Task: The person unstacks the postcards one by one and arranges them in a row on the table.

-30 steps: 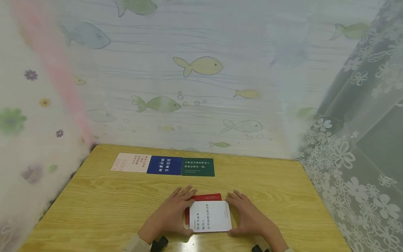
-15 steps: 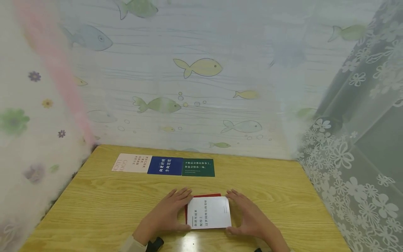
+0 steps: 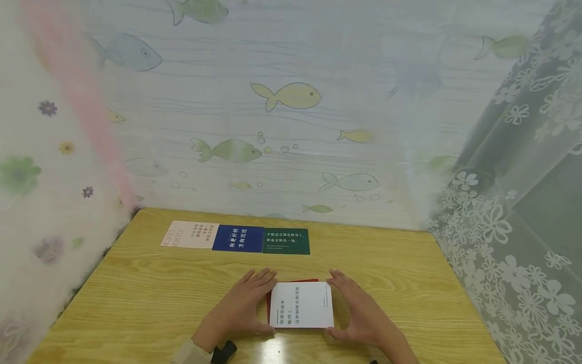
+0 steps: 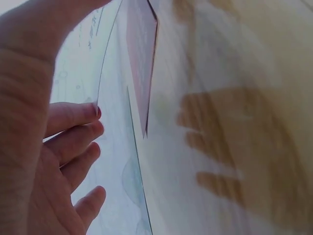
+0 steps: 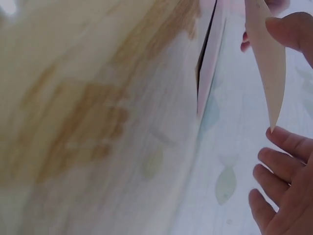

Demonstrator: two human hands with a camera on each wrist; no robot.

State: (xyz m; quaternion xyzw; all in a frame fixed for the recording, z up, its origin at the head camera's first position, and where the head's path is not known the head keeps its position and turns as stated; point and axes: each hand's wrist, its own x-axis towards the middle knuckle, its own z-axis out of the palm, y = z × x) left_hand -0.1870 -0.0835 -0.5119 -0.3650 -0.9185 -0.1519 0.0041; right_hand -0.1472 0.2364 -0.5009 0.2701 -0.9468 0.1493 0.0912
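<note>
From the head, one view faces forward and down over the tabletop (image 3: 386,273), while two close wrist views share the white card (image 3: 311,306) from opposite sides.

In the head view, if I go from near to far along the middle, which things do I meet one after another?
White card → green card → fish-patterned backdrop.

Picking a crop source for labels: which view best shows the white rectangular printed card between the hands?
Head: the white card shows its printed face and nearly whole outline. Left wrist catches it steeply slanted, only partly. Right wrist shows it bowed, cut by the frame top, no print visible.
</note>
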